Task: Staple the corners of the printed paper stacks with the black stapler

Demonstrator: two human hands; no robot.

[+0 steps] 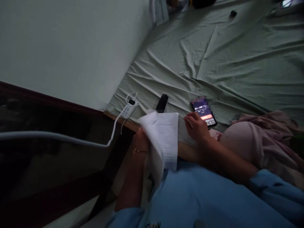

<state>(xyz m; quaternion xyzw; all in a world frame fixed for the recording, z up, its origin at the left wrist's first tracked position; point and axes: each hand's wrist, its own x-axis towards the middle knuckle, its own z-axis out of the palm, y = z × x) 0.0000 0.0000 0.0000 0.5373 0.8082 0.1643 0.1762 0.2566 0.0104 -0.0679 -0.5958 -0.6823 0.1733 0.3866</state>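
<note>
My left hand (142, 139), with a thin bracelet at the wrist, is closed on the left side of a stapled-looking set of printed sheets (169, 139). Its upper sheets are folded over and curl to the left, slightly blurred; a page of small print faces up on the right. My right hand (197, 127) hovers just right of the sheets, fingers loosely bent and apart, nothing visible in them. Beyond it lies a lit phone (203, 112) with a timer on its screen, partly covered by the hand. A dark, slim device (162, 103) lies above the sheets.
A wrinkled pale green bedsheet (249, 63) covers the bed. A white power strip (129, 110) with a plug sits at the bed's edge, and its white cable (78, 142) runs left. Pink cloth (266, 133) is bunched at right. The pale wall (66, 47) borders the left.
</note>
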